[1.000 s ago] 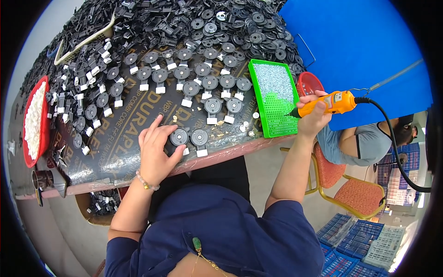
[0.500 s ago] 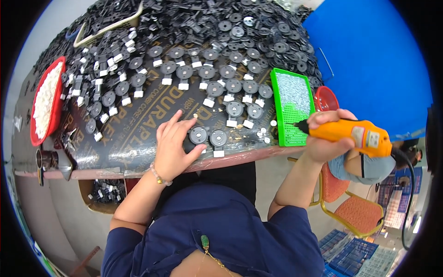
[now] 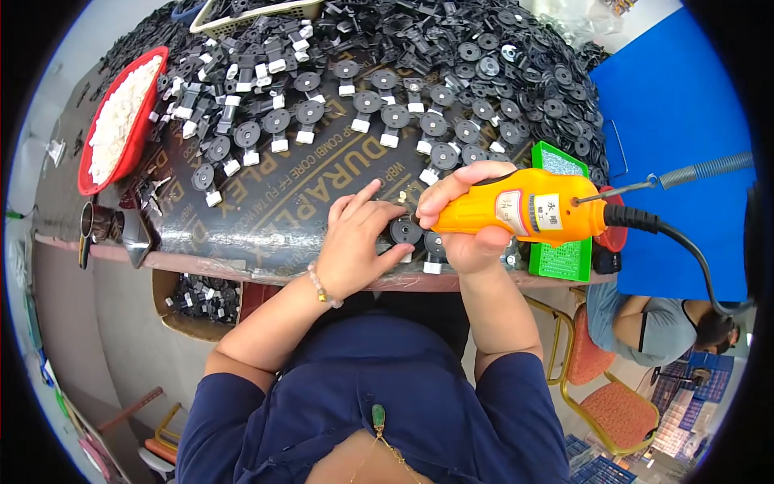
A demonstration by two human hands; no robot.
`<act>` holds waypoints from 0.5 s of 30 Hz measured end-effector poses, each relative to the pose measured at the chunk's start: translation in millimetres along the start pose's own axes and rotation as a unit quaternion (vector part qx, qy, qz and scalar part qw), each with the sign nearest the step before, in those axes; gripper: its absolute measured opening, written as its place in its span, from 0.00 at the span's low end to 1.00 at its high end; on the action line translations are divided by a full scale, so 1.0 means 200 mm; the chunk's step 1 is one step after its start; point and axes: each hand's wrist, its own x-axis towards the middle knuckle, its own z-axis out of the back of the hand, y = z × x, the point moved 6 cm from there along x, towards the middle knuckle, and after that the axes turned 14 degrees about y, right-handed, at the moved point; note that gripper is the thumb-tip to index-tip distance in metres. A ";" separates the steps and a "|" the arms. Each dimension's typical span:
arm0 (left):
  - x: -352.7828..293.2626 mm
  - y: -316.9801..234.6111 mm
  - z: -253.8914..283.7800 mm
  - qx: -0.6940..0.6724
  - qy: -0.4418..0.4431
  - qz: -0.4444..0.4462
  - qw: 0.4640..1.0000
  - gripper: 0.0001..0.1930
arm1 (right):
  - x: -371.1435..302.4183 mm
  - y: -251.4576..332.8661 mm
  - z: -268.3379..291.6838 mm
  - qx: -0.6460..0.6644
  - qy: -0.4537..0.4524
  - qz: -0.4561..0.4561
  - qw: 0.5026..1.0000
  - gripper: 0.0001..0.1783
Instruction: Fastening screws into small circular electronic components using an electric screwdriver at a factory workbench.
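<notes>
My right hand (image 3: 472, 248) grips a yellow electric screwdriver (image 3: 474, 206), its nose pointing left over a black round part (image 3: 405, 232). The driver's tip is hidden from me behind the fingers and the part. My left hand (image 3: 353, 242) rests at the table's near edge, its finger and thumb on either side of that same round part. Just right of it lies another black disc part (image 3: 434, 244) with a white end, partly covered by my right hand. Beyond my hands, rows of similar black discs (image 3: 395, 117) with white ends spread over the dark tabletop.
At the right stands a green tray (image 3: 559, 263) of small metal screws, beside a red bowl (image 3: 614, 235) and blue board (image 3: 669, 121). A red basket (image 3: 145, 135) holds white pieces. Black parts heap along the back. A cable and spring (image 3: 701, 171) trail from the driver. A person (image 3: 645, 327) sits lower right.
My right hand has brought the screwdriver left from the green tray to the round part at my left hand. The view has shifted, so the table's contents appear further right.
</notes>
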 end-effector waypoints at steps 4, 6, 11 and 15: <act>0.00 0.01 -0.01 0.003 0.008 0.000 1.000 0.26 | -0.01 -0.02 -0.01 -0.009 0.001 -0.004 1.000 0.45; -0.01 0.01 -0.01 0.007 0.010 -0.001 1.000 0.26 | -0.01 -0.02 -0.01 -0.002 -0.002 -0.005 1.000 0.45; -0.01 0.01 -0.02 0.005 0.009 -0.010 1.000 0.26 | -0.01 -0.04 -0.01 0.013 -0.001 -0.018 1.000 0.45; 0.00 0.01 -0.01 -0.006 0.002 -0.013 1.000 0.25 | 0.00 -0.06 -0.04 0.019 0.001 -0.045 0.999 0.43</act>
